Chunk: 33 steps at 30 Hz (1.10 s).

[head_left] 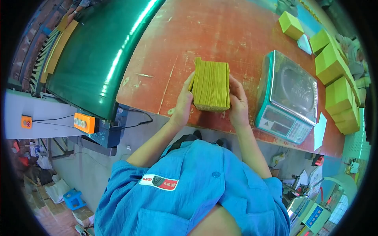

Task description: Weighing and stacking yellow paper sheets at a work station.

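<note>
A thick stack of yellow paper sheets point(211, 84) is held upright between my two hands at the near edge of the red-brown table. My left hand point(183, 101) presses its left side, with the fingers partly hidden behind the stack. On the other side my right hand point(238, 101) grips the right face, its fingers curving round toward the back. At the upper left corner one edge of the paper sticks up above the rest. Whether the stack's underside rests on the table I cannot tell.
Right of my hands stands a teal digital scale point(289, 96) with a metal pan. Beyond it, several yellow paper blocks point(330, 63) line the table's right side, near a white sheet point(320, 131). A green conveyor belt point(102, 51) runs along the left, with an orange button box point(84, 123) at its end.
</note>
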Each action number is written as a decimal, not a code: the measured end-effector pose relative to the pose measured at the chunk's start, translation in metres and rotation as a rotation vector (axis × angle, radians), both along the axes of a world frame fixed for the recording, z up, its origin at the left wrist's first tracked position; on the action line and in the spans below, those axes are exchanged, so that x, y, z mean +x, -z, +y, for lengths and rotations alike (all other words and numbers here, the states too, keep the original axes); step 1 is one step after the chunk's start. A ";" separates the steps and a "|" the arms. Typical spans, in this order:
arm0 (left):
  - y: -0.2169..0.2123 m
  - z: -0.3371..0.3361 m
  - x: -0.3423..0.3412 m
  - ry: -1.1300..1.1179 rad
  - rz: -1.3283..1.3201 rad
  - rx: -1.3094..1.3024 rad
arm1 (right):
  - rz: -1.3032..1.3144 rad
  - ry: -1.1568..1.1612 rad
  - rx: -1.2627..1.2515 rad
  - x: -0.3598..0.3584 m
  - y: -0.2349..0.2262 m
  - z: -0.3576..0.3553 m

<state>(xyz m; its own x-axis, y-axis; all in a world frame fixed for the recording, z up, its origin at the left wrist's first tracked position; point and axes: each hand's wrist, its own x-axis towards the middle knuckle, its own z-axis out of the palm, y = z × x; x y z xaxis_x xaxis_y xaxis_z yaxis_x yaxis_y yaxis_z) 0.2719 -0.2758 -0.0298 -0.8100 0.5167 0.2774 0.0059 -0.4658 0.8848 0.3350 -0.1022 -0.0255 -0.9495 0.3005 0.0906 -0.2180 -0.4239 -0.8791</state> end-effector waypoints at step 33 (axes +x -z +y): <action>-0.073 0.020 0.014 0.111 -0.375 -0.193 | 0.045 0.109 0.042 0.016 0.007 -0.003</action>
